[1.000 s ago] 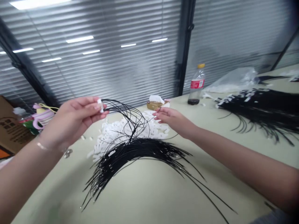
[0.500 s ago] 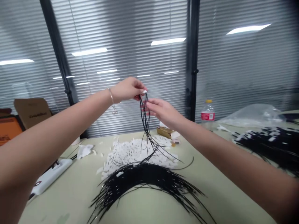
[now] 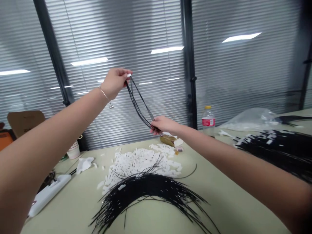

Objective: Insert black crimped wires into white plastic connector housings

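My left hand (image 3: 116,83), raised in front of the blinds, pinches a small white connector (image 3: 129,75) along with the upper ends of a few black wires (image 3: 141,109). Lower and to the right, my right hand (image 3: 161,125) is closed around the same wires, which sag slightly between both hands. Beneath them on the table lies a curved bundle of loose black wires (image 3: 151,187), with one white connector (image 3: 121,187) on top. Just behind that bundle spreads a pile of small white connectors (image 3: 136,161).
At right, more black wires with white ends (image 3: 280,146) lie near a clear plastic bag (image 3: 251,119) and a bottle (image 3: 208,118). A small box (image 3: 168,140) stands behind the pile. A white device (image 3: 50,194), crumpled tissue (image 3: 84,164) and paper cup (image 3: 73,150) are at left.
My left hand has moved up and left with the connector and wire ends. My right hand has slid down the wires and closed around them, drawing them away from the bundle.
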Tool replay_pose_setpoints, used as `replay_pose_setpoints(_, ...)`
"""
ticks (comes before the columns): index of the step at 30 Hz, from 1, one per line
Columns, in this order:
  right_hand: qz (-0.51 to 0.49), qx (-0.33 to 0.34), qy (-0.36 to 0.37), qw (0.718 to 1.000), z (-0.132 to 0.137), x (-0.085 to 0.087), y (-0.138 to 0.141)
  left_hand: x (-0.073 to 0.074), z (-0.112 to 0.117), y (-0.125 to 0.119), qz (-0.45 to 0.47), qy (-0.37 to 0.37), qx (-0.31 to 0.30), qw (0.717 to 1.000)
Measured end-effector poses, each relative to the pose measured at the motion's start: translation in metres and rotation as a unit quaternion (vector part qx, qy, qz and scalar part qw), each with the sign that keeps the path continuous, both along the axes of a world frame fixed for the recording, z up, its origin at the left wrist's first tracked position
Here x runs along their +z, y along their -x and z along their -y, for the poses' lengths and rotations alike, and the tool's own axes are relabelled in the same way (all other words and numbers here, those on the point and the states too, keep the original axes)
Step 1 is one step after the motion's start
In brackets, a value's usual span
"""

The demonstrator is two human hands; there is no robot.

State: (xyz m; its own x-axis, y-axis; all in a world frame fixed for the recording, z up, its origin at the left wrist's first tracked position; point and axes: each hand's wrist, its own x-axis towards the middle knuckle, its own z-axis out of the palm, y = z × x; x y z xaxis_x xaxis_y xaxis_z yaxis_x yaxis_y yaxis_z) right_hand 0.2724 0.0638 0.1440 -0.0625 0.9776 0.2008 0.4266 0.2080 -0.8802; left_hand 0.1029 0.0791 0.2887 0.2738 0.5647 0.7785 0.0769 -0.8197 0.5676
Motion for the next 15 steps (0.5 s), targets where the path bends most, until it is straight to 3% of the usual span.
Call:
replay_pose_setpoints(4, 0.068, 0.018, 0.054, 0.996, 0.001, -0.024, -0.015, 0.008, -0.002, 0.012, 0.038, -0.001, -0.014, 0.999)
replay_pose_setpoints(8, 0.082, 0.024, 0.041, 0.996, 0.01, -0.042, -0.029, 0.004, 0.004, 0.028, 0.039, 0.004, -0.027, 0.999)
replay_pose_setpoints(11, 0.045, 0.011, -0.022, 0.999, 0.02, -0.043, -0.038, -0.015, 0.022, 0.041, -0.019, 0.031, -0.041, 0.998)
replay_pose_setpoints(15, -0.034, 0.021, -0.122, 0.992, 0.045, -0.027, -0.03, -0.049, 0.06, 0.05, -0.084, 0.063, -0.069, 0.992)
